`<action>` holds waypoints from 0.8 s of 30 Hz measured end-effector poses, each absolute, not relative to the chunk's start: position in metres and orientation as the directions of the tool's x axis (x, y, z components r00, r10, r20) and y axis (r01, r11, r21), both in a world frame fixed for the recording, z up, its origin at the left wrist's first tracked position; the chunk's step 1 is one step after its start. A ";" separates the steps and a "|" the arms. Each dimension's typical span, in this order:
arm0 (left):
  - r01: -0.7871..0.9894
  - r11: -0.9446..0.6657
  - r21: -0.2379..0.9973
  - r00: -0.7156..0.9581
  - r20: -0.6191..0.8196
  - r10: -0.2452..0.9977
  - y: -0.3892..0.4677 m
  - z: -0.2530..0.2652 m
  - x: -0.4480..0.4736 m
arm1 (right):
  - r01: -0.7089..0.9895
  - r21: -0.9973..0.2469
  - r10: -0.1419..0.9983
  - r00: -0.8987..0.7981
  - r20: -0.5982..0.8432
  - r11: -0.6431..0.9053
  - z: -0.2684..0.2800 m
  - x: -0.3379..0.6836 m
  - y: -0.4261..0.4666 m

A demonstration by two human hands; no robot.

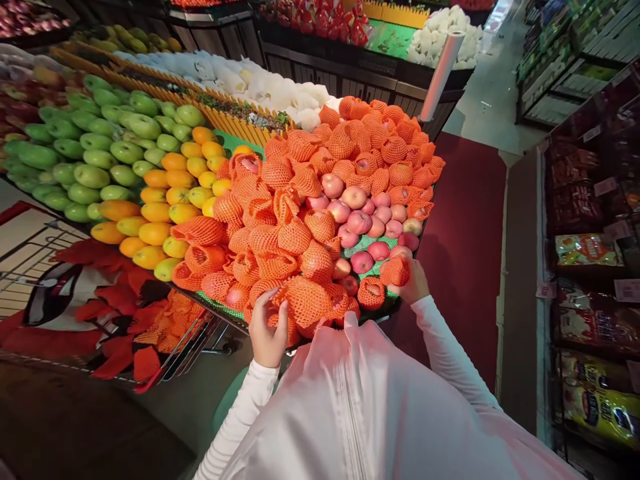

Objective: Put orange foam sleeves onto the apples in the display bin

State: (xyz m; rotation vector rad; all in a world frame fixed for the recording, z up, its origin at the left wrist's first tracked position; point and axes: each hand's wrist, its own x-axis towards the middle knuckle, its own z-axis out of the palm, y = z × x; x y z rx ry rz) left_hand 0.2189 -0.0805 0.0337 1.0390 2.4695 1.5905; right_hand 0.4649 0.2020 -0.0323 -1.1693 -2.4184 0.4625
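Note:
My right hand (413, 283) grips an apple in an orange foam net (395, 271) at the near right corner of the fruit display. At the front edge, my left hand (269, 331) has its thumb and fingers apart, against the pile of netted fruit (305, 300). Some of its fingertips are hidden among the nets. Between the hands lie more netted fruits, one of them a small netted apple (371, 293). Bare pink apples (360, 222) sit beyond my right hand, on a green mesh liner (367, 245).
Left of the nets are yellow-orange fruits (155, 212) and green fruits (127, 152). A shopping cart (187, 347) holding orange nets (173, 323) stands front left. Behind runs a yellow divider (240, 123) with white-wrapped fruit (270, 93). Shelves of packets (590, 250) line the right.

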 end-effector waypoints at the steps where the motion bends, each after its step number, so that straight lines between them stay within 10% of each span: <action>1: 0.498 0.263 0.826 -0.791 0.309 0.527 -0.082 0.032 0.223 | 0.668 -0.458 0.801 -0.563 0.205 0.587 -0.032 0.475 0.203; 24: 0.332 0.342 0.879 -0.884 0.164 0.438 -0.102 0.000 0.331 | 0.450 -0.548 0.627 -0.757 0.185 0.705 -0.035 0.505 0.178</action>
